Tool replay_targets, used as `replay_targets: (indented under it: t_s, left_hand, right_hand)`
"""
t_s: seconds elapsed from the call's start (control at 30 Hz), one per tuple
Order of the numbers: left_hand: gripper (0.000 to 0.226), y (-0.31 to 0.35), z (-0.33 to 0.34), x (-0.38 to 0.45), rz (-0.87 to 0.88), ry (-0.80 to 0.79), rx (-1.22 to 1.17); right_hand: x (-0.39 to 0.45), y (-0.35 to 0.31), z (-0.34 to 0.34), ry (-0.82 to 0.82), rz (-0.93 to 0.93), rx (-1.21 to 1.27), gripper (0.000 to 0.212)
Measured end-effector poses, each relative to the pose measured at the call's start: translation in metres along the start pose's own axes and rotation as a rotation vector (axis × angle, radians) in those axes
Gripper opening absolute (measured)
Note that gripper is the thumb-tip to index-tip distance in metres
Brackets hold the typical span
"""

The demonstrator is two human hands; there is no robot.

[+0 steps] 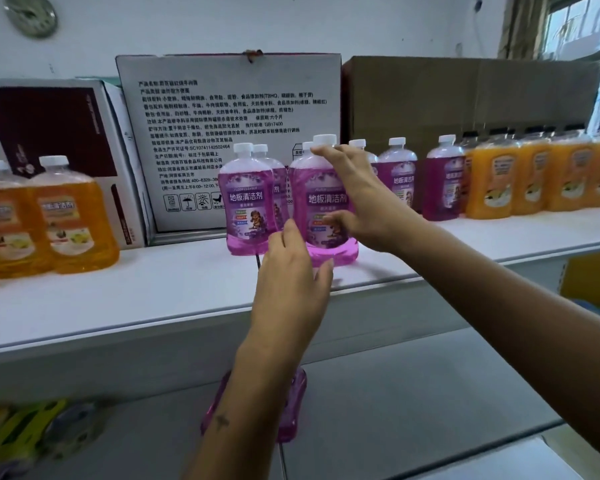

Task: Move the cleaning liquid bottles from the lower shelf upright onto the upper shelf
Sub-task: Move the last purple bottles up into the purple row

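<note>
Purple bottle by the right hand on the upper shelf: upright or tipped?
Upright. The purple bottle stands on its base on the upper shelf, white cap on top, label reading level. The right hand is at its side, fingers extended.

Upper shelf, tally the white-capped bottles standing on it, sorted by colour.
Purple bottles: 7
Orange bottles: 2
Total on the upper shelf: 9
</note>
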State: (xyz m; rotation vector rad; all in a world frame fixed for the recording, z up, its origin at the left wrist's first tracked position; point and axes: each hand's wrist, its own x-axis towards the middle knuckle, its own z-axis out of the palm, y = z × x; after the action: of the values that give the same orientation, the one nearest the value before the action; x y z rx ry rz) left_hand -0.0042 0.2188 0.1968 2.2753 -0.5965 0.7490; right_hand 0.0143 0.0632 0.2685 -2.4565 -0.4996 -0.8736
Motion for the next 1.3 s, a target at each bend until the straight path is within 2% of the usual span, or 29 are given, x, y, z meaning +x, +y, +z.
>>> replay_targets:
  t_s: [0.27, 0.33, 0.47, 0.57, 0.6, 0.67, 0.77, 0.9, 1.0, 1.13, 1.23, 1.3]
  left_hand:
    - [0.041, -0.002, 0.0, 0.001, 0.059, -0.034, 0.025]
    - [0.037, -0.002, 0.001, 0.001, 0.092, 0.041, -0.04]
    - [0.022, 0.002, -0.005, -0.009, 0.163, 0.283, -0.363]
    - [0.023, -0.003, -0.011, -0.033, 0.18, 0.381, -0.58]
    - [0.024, -0.008, -0.012, -0.044, 0.19, 0.406, -0.62]
    - [0.024, -0.022, -0.016, -0.068, 0.186, 0.46, -0.675]
    - [0.022, -0.05, -0.013, -0.1, 0.04, 0.51, -0.815]
    - [0.016, -0.086, 0.017, -0.13, -0.295, 0.457, -0.926]
    - [0.022, -0.108, 0.056, -0.15, -0.505, 0.336, -0.928]
    - [0.027, -0.128, 0.105, -0.183, -0.697, 0.179, -0.69]
    - [0.019, -0.145, 0.13, -0.199, -0.849, 0.036, -0.524]
    - [0.02, -0.15, 0.14, -0.201, -0.864, -0.024, -0.453]
  right_hand:
    - [0.041, 0.033, 0.025, -0.041, 0.03, 0.027, 0.094]
    - [0.046, 0.04, 0.03, -0.036, 0.032, 0.04, 0.095]
    - [0.049, 0.041, 0.037, -0.024, 0.059, 0.026, 0.099]
    - [0.042, 0.029, 0.027, -0.08, 0.109, 0.048, 0.105]
    - [0.035, 0.026, 0.02, -0.087, 0.122, 0.103, 0.103]
    - [0.011, 0.019, 0.007, -0.024, 0.126, 0.3, 0.084]
    - [-0.051, 0.007, 0.002, 0.187, 0.137, 0.507, 0.051]
    - [-0.15, -0.007, 0.027, 0.366, 0.099, 0.901, 0.033]
    - [-0.199, -0.005, 0.074, 0.397, 0.31, 1.068, 0.021]
    - [-0.225, 0.012, 0.153, 0.197, 0.657, 0.912, 0.037]
    - [-0.219, 0.03, 0.199, -0.016, 0.831, 0.817, 0.036]
    - [-0.207, 0.045, 0.225, -0.165, 0.894, 0.76, 0.05]
